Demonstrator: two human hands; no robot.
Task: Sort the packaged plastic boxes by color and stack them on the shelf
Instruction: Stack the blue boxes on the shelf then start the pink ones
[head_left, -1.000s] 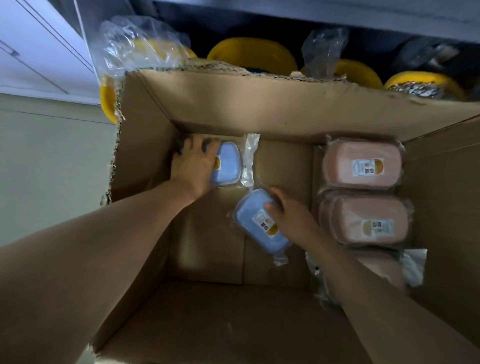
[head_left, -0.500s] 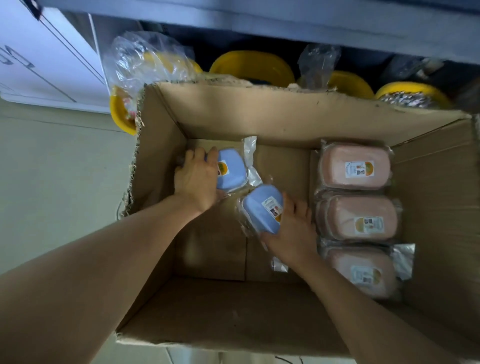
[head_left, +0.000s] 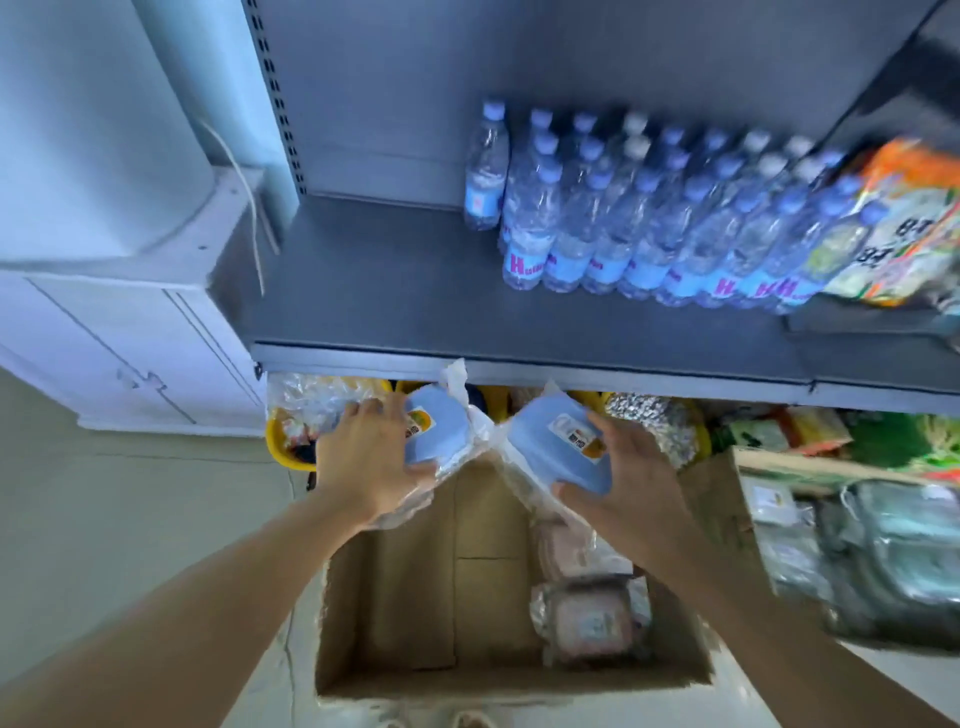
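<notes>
My left hand (head_left: 366, 460) grips a blue plastic box in clear wrapping (head_left: 439, 434), held up just below the front edge of the grey shelf (head_left: 415, 306). To its right, my right hand (head_left: 628, 478) grips a second wrapped blue box (head_left: 550, 441) at about the same height. Both boxes hang above the open cardboard carton (head_left: 410, 608) on the floor. Pink wrapped boxes (head_left: 592, 618) lie along the carton's right side.
Several water bottles (head_left: 623, 218) fill the shelf's right half, with colourful packets (head_left: 904, 223) at the far right. The shelf's left half is bare. Yellow bowls (head_left: 283, 447) and bagged goods (head_left: 883, 551) sit on the lower level. A white cabinet (head_left: 114, 338) stands at the left.
Both hands have lifted their blue boxes out of the carton, up to the shelf edge. My view has tilted up and now takes in the shelf with the bottles.
</notes>
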